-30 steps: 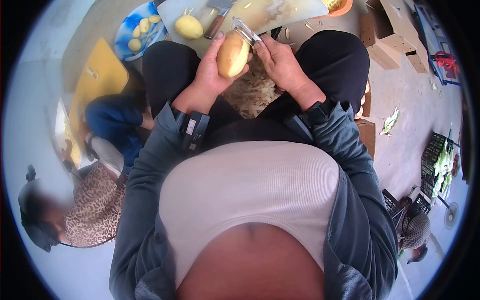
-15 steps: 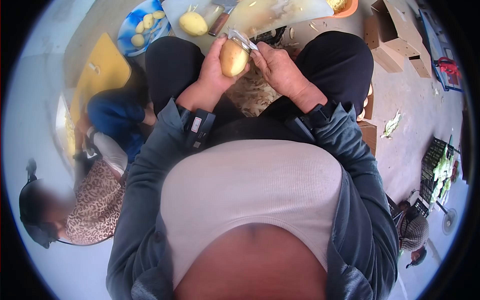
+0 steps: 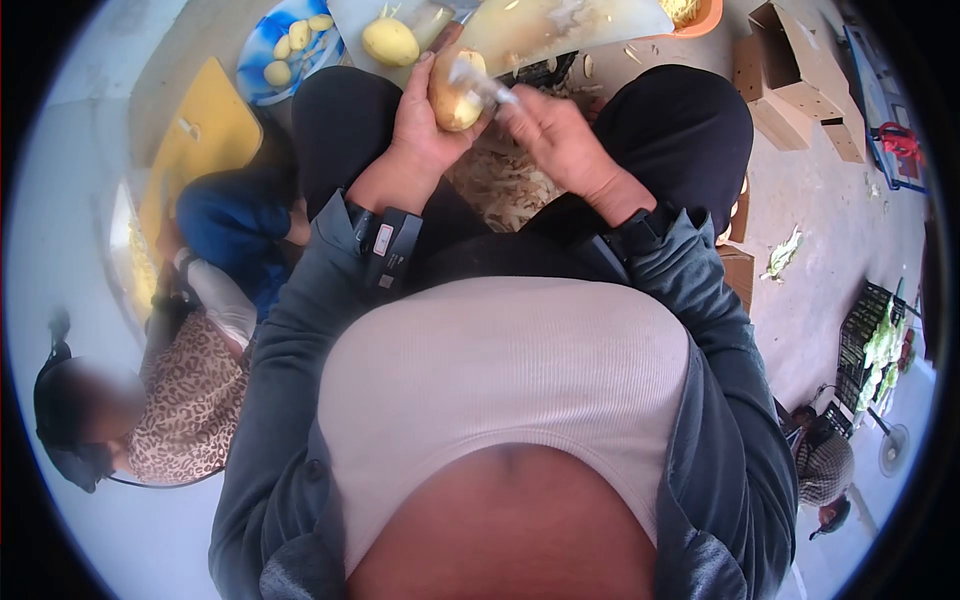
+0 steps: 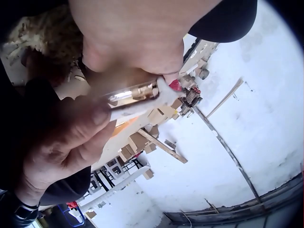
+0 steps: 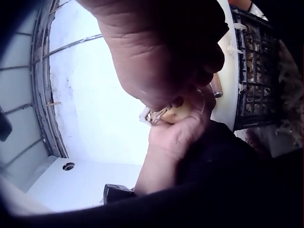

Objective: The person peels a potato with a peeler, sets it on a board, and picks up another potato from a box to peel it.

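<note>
The potato (image 3: 445,92) is gripped in the curled fingers of the left hand (image 3: 422,130), near the close edge of the cutting board (image 3: 560,28), and over it the peeler (image 3: 484,84), blurred, is pinched between thumb and fingers of the right hand (image 3: 568,148). Both hands are framed by the knees, with open room left between them above the peelings (image 3: 505,182); beyond the left thumb, a peeled potato (image 3: 390,42) is seen.

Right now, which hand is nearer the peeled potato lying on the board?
Left. Your left hand grips another potato, just this side of the peeled potato on the board. Your right hand, holding the peeler, is farther off, to the right.
</note>
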Motion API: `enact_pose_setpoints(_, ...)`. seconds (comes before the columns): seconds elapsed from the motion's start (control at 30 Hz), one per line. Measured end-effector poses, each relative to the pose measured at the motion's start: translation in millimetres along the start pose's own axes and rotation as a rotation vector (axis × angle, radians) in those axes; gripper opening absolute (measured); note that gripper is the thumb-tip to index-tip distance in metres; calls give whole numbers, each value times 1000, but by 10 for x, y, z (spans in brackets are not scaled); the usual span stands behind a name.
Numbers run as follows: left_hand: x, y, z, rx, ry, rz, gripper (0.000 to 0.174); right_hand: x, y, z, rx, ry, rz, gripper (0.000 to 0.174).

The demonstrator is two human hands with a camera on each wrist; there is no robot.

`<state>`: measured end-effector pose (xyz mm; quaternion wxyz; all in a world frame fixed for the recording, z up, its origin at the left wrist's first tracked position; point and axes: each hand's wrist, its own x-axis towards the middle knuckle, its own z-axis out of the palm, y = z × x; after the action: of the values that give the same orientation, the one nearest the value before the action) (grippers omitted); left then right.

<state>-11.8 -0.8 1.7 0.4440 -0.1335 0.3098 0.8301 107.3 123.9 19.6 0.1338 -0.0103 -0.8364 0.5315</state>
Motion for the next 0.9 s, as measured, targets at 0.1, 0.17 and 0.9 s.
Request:
enact_pose_setpoints(0.1,-51,31,-19,43,-27,-75,45,78,-26,-79,-51,169,149,25)
enact_pose_setpoints(0.17,-65,5,-17,88,-91,-190,46,99,31,-72,-92,165,157,25)
enact_pose_setpoints(0.9,-88,-107,-22,145,240,-133,34,-24,118,39,-233,-19,90,24)
